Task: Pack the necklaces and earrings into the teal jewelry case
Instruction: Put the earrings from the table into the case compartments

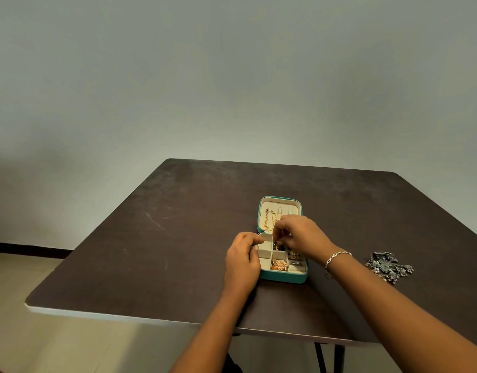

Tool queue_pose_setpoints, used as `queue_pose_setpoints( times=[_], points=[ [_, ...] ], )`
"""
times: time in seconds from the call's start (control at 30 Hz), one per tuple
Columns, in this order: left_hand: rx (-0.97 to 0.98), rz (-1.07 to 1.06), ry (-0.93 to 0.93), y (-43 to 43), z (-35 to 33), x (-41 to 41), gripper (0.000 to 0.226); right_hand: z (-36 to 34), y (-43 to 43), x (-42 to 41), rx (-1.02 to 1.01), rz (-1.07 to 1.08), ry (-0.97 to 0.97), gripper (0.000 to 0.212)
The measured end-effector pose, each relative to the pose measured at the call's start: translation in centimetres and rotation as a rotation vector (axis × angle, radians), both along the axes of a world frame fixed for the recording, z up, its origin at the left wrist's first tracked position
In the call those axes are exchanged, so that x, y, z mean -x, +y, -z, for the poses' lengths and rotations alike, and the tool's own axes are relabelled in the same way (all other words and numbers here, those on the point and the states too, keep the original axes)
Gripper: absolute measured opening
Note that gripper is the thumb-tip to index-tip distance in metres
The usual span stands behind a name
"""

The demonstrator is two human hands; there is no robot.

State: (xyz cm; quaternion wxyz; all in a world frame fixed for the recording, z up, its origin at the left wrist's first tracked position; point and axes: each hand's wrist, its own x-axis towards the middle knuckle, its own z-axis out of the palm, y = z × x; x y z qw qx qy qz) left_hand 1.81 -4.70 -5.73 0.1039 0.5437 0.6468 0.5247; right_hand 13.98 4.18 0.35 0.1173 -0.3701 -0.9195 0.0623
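The left hand (242, 261) curls round the left rim of the open teal jewelry case (283, 278), right of the tabletop's (178, 224) middle, while a silver cluster (388, 266) waits unpacked near the right edge. The right hand (299, 232) pinches a small green-and-gold piece (277, 246) narrowly over a middle cell; it should lower straight down, clear of the dividers. That hand hides the hinge and some gold chains (271, 218) in the lid, and whether the piece is an earring is too small to tell.

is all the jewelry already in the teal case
No, a dark silver jewelry piece lies on the table, right of the teal case.
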Motion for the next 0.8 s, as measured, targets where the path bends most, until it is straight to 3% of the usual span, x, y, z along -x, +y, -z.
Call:
queue_pose_setpoints(
  times=[0.27, 0.43, 0.53, 0.63, 0.8],
  points=[
    [0.019, -0.014, -0.002, 0.3, 0.2, 0.1, 0.020, 0.1, -0.2, -0.5, 0.022, -0.012, -0.015, 0.023],
    [-0.009, -0.016, 0.020, 0.0, 0.1, 0.0, 0.017, -0.2, -0.9, -1.3, 0.031, -0.001, 0.258, 0.019],
    [-0.072, -0.047, 0.127, -0.3, 0.1, -0.3, 0.014, -0.5, -1.6, -2.8, 0.031, -0.019, 0.372, 0.018],
    [-0.150, -0.119, 0.285, -0.4, 0.1, -0.9, 0.028, -0.3, -2.3, -5.1, 0.013, -0.051, 0.396, 0.017],
    [-0.223, -0.167, 0.381, -0.7, -0.3, -1.8, 0.023, 0.7, -3.3, -10.2, -0.044, -0.067, 0.398, 0.020]
  ],
)
